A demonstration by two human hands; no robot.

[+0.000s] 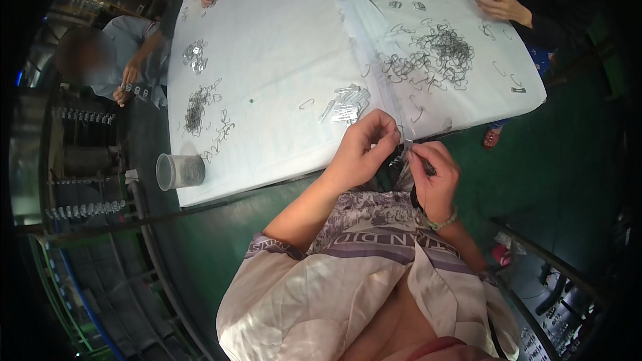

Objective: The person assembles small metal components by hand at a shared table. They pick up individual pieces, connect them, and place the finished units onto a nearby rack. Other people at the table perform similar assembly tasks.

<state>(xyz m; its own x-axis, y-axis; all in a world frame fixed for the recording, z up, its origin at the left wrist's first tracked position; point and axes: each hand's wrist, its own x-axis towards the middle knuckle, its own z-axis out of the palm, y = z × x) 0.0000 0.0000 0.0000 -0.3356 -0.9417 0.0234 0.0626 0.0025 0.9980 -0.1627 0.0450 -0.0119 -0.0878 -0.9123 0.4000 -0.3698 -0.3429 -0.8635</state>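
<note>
Here, a metal piece (pixel 409 140) sits — between left grip (pixel 368 144) and right grip (pixel 439 175).

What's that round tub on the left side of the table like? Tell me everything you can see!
The tub is round and greyish, with a pale rim, and looks like see-through plastic. It has no lid that I can see. Darkness shows through its wall, but what's inside isn't clear. It seems to rest on the white-covered table at the near left corner. The bent view hides whether it's upright. Thin bent wires lie farther up the table. Nobody is touching it.
</note>
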